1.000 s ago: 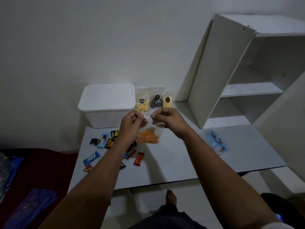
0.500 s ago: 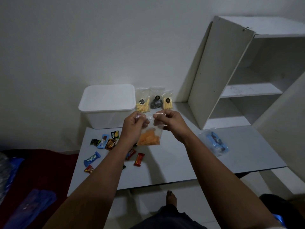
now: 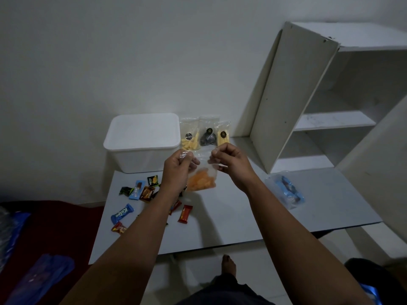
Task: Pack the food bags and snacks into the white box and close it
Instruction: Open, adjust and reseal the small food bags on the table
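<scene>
A clear bag of orange snacks (image 3: 202,182) hangs above the table, held by its top edge between my left hand (image 3: 179,170) and my right hand (image 3: 229,162), each pinching one corner. The white box (image 3: 143,142) stands at the back left of the table with its lid on. Three clear food bags (image 3: 204,135) lean against the wall beside it, two with yellow sticks and one with dark pieces. Several small wrapped snacks (image 3: 141,191) lie scattered on the table's left part, partly hidden by my left arm.
A blue plastic packet (image 3: 286,190) lies on the right of the grey table (image 3: 242,216). A white shelf unit (image 3: 326,102) stands at the back right. A red surface with blue plastic (image 3: 39,276) lies lower left. A bare foot (image 3: 229,265) shows below the table's front edge.
My hands have drawn slightly apart along the top of the orange snack bag and risen a little. Nothing else has moved.
</scene>
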